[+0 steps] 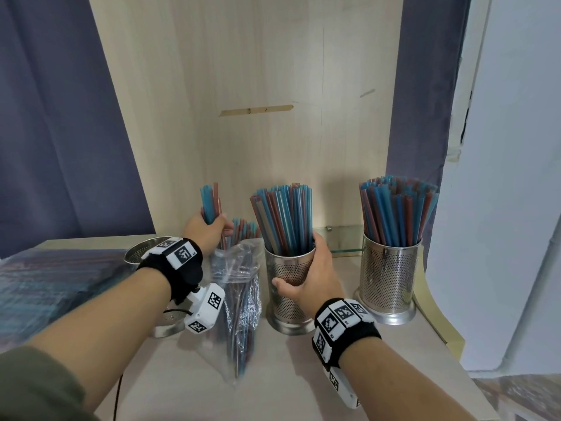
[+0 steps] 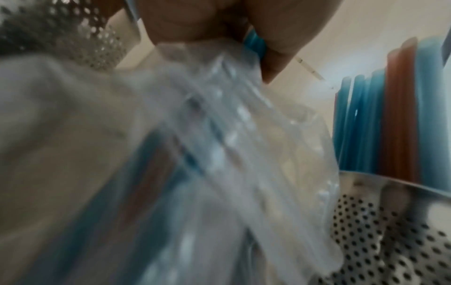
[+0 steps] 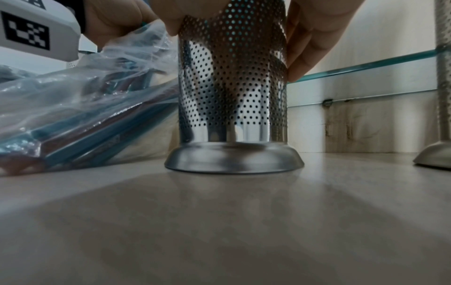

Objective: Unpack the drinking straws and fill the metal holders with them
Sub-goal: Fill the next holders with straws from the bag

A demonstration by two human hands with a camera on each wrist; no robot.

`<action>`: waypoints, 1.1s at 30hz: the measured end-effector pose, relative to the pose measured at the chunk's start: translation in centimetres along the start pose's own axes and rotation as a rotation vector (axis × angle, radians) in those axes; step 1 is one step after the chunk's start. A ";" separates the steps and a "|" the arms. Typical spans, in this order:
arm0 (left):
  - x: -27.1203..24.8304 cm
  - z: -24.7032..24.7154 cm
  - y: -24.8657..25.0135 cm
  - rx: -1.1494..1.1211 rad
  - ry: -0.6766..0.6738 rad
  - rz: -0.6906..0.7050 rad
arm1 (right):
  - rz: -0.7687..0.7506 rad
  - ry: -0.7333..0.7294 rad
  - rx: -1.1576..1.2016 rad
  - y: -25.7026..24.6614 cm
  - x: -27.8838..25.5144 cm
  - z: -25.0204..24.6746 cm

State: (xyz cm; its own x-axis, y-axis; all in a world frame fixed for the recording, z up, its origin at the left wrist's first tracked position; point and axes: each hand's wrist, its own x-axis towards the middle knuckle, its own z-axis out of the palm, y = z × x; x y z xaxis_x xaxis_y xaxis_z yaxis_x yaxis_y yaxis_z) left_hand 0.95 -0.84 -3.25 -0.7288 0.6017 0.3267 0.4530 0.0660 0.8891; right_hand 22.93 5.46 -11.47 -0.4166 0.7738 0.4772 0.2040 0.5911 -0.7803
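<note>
Two hands: left grips straws, right clasps middle holder.

My left hand is raised, fingers curled tight in a grip; my right hand reaches forward, fingers and thumb wrapped in a clasp.

Blue and red straws stand in the middle perforated holder; left of it, a clear bag leans, part-emptied.
</note>
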 end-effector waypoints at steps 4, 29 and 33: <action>0.5 -0.7 1.4 -0.146 0.075 0.081 | 0.009 -0.002 0.002 0.0 0.0 0.1; -0.1 -7.9 13.0 -0.453 0.338 0.227 | -0.007 -0.005 0.028 -0.4 -0.1 -0.1; -0.8 -4.9 6.3 -0.023 -0.021 -0.053 | -0.005 -0.002 0.036 -0.3 -0.1 0.0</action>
State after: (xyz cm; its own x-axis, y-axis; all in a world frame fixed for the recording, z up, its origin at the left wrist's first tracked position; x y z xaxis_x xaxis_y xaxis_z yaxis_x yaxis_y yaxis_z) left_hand 1.90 -4.79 3.70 -0.7408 0.6141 0.2723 0.4018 0.0803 0.9122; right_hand 22.88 5.23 -11.27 -0.4192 0.7705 0.4803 0.1700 0.5862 -0.7921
